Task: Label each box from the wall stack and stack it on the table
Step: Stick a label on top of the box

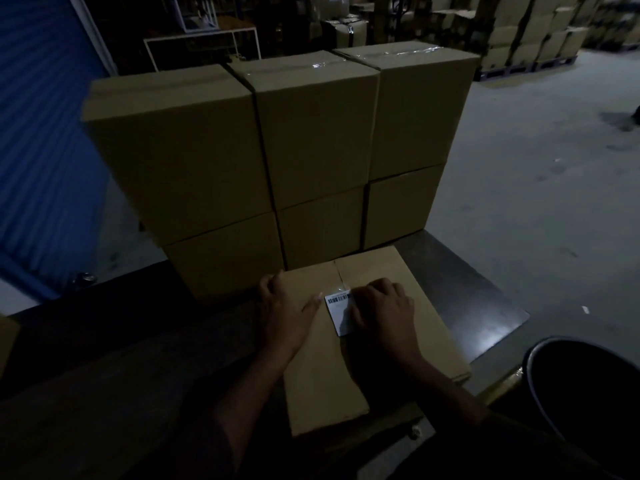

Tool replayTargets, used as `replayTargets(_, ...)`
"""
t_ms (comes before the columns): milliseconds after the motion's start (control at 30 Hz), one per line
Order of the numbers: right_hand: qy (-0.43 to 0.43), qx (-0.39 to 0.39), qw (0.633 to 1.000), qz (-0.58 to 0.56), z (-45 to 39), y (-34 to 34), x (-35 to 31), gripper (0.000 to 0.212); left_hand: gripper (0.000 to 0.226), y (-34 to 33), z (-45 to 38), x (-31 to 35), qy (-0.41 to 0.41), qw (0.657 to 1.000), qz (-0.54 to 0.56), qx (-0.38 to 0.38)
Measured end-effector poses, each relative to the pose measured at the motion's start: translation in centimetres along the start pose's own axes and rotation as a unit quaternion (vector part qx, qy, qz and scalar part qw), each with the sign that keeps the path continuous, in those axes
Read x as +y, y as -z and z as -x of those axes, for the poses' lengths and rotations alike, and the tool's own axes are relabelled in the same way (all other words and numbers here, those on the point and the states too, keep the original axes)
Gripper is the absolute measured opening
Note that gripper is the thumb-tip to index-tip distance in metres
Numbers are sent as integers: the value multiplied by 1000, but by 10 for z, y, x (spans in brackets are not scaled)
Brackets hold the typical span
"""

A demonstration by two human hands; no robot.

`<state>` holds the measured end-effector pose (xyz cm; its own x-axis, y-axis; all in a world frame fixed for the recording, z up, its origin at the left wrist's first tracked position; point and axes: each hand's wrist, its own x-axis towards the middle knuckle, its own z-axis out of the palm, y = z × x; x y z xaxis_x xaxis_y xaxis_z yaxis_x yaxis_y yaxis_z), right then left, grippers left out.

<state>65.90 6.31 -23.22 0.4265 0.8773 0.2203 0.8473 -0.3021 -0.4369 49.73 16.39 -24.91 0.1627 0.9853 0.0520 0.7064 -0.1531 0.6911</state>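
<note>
The box point(367, 327) lies flat on the worktop point(485, 299) right in front of the person, its far edge close against the stack point(277, 161) of six like boxes, three across and two high. On its top, just beside the taped centre seam, sits a white barcode label point(337, 311).

The right hand point(382, 311) lies over the label's right half, fingers bent and pressing down on it; it looks to be smoothing rather than pinching, though the light is too dim to be sure. The left hand point(282, 306) rests on the box's far left corner with fingers curled over the edge, steadying it, thumb stretched toward the label.

As for handling — the box is plain corrugated card, stiff at the edges and corners, softer across the middle of the top flaps, so a firm rub on the label should be backed by the seam and not by bare flap. The card is dry and matt, unlikely to slip. Its weight cannot be read from here; the boxes in the stack hold their shape well, which suggests a moderate load. To lift it, I would take it with both hands on opposite sides, low down — not by the taped flaps.

At the right edge stands a dark round bin point(581, 386).
</note>
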Motion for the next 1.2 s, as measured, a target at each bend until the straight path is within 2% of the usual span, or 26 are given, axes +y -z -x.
replayTargets(200,-69,13,996,-52,-1,-3,-14,25,96,-11,-3,-5,-5,1000,-3,27)
replayTargets(367,-84,16,995,-46,-4,-5,-14,26,96,-14,-4,-5,-12,999,-9,30)
replayTargets(433,-87,12,995,-50,-5,-5,-14,26,95,-13,-2,-3,-21,998,-48,35)
replayTargets(533,-67,13,997,-45,3,-3,-14,27,92,-11,-5,0,-84,987,-126,45)
replayTargets(633,-47,16,999,-8,29,2,-12,32,86,-8,-26,-2,-142,973,-180,-12)
replayTargets(733,-25,38,997,55,60,2,-8,39,84,-3,-43,-4,-112,979,-153,-76)
replayTargets(833,27,58,994,86,70,-1,-4,33,75,-3,-43,-2,-104,984,-131,-54)
replayTargets(900,38,65,995,63,56,0,6,28,70,0,-37,-1,-78,986,-143,-22)
replayTargets(1000,93,19,994,50,14,10,33,30,79,7,-25,-9,-7,970,-243,29)
replayTargets(1067,165,-37,984,54,-12,17,49,31,90,12,-17,-16,17,958,-285,21)
replayTargets(1133,204,-67,976,46,-31,21,61,30,96,16,-12,-23,40,961,-274,-16)
replayTargets(1200,204,-73,976,30,-43,19,67,29,97,19,-10,-22,56,968,-243,-35)
